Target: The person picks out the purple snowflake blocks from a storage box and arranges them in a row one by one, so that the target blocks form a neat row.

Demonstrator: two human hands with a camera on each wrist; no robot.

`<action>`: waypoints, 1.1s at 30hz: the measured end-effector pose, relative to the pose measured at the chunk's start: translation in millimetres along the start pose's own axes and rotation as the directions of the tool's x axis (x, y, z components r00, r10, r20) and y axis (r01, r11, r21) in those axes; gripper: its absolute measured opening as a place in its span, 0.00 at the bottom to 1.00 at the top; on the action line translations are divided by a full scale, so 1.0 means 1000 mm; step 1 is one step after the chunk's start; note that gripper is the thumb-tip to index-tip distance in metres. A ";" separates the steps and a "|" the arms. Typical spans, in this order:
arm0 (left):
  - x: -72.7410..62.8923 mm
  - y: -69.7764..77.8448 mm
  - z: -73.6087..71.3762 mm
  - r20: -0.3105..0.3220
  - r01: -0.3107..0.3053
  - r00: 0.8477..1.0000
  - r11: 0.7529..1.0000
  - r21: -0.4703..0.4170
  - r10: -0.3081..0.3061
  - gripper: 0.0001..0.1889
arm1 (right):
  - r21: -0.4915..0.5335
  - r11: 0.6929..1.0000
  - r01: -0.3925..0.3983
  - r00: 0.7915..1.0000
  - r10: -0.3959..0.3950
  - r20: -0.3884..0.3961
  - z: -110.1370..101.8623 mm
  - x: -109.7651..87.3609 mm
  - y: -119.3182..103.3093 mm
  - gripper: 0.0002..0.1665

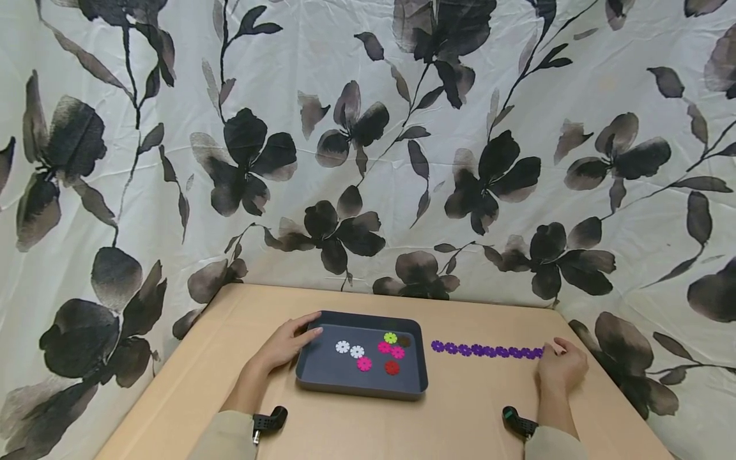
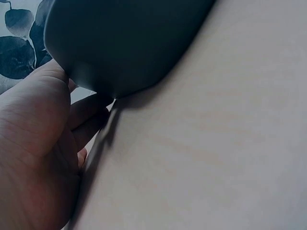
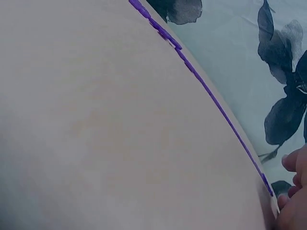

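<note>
My left hand (image 1: 285,343) grips the left side of a dark grey tray (image 1: 351,385), the thumb over its rim. In the left wrist view, the fingers of my left hand (image 2: 38,143) reach under the tray's edge (image 2: 129,48). On the tray lie white (image 1: 342,347), pink (image 1: 364,363), red (image 1: 392,367), yellow-green (image 1: 390,337) and brown flower-shaped discs (image 1: 405,342). A row of joined purple flower-shaped discs (image 1: 477,350) lies right of the tray. My right hand (image 1: 562,367), fingers curled, pinches its right end; the fingertips partly hide the last disc.
The light wooden table (image 1: 460,415) narrows toward a floral cloth (image 1: 276,191) hanging behind it. The table's right edge runs close beside my right hand. Wrist cameras (image 1: 270,420) sit at both cuffs.
</note>
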State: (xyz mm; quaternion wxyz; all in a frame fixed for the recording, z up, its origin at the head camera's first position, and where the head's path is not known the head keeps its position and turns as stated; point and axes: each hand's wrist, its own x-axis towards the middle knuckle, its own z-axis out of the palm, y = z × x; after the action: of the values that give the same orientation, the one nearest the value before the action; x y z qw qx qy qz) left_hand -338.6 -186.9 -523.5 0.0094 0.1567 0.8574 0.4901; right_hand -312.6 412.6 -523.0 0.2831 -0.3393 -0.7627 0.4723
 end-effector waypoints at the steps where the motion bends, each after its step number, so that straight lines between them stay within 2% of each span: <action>1: 0.000 0.000 0.000 0.001 0.000 1.000 1.000 -0.003 0.000 0.33 | -0.006 1.000 0.007 1.000 -0.007 0.003 0.001 -0.001 -0.001 0.24; 4: -0.001 -0.001 0.000 -0.001 -0.008 1.000 1.000 0.000 0.008 0.34 | -0.020 0.998 0.055 0.998 -0.055 0.018 0.005 -0.009 -0.008 0.25; 7: -0.002 -0.001 0.000 0.004 -0.013 1.000 1.000 0.007 0.013 0.33 | -0.006 0.988 0.153 0.988 -0.153 0.035 0.015 -0.020 -0.018 0.25; 10: -0.002 -0.001 -0.001 0.000 -0.013 1.000 1.000 0.008 0.013 0.33 | 0.026 0.966 0.257 0.962 -0.259 0.085 0.028 -0.033 -0.032 0.24; 12: -0.002 -0.001 -0.001 -0.005 -0.011 1.000 1.000 0.003 0.011 0.33 | 0.052 0.944 0.325 0.935 -0.329 0.131 0.037 -0.041 -0.041 0.24; 15: -0.002 -0.001 -0.001 -0.011 -0.013 1.000 1.000 0.011 0.013 0.34 | 0.075 0.911 0.405 0.883 -0.411 0.227 0.049 -0.052 -0.054 0.24; 17: -0.002 -0.002 0.000 -0.007 -0.011 1.000 1.000 0.014 0.011 0.34 | 0.087 0.890 0.447 0.840 -0.451 0.301 0.055 -0.059 -0.062 0.24; 22: -0.001 -0.003 0.001 -0.008 -0.004 1.000 1.000 0.019 0.004 0.34 | 0.098 0.838 0.536 0.707 -0.509 0.491 0.068 -0.077 -0.076 0.27; 24: -0.001 -0.003 0.001 -0.011 0.000 1.000 1.000 0.023 0.000 0.34 | 0.102 0.812 0.575 0.654 -0.531 0.539 0.073 -0.084 -0.079 0.28; 27: -0.002 -0.002 0.001 -0.020 0.006 1.000 1.000 0.021 -0.006 0.34 | 0.124 0.778 0.616 0.591 -0.561 0.579 0.081 -0.095 -0.083 0.29; 30: -0.004 -0.002 0.001 -0.040 0.013 0.999 1.000 0.003 -0.013 0.34 | 0.154 0.761 0.630 0.550 -0.577 0.604 0.087 -0.104 -0.087 0.28; 33: -0.005 -0.002 -0.001 -0.084 0.013 0.996 0.999 -0.029 -0.015 0.35 | 0.181 0.760 0.625 0.530 -0.582 0.617 0.091 -0.111 -0.089 0.28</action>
State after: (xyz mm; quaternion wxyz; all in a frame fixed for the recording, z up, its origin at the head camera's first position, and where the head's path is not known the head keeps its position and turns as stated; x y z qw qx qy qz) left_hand -334.2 -189.6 -525.2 -0.0212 0.1297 0.8510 0.5085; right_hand -336.1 248.6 -489.7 0.1400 0.1188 -0.8948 0.4069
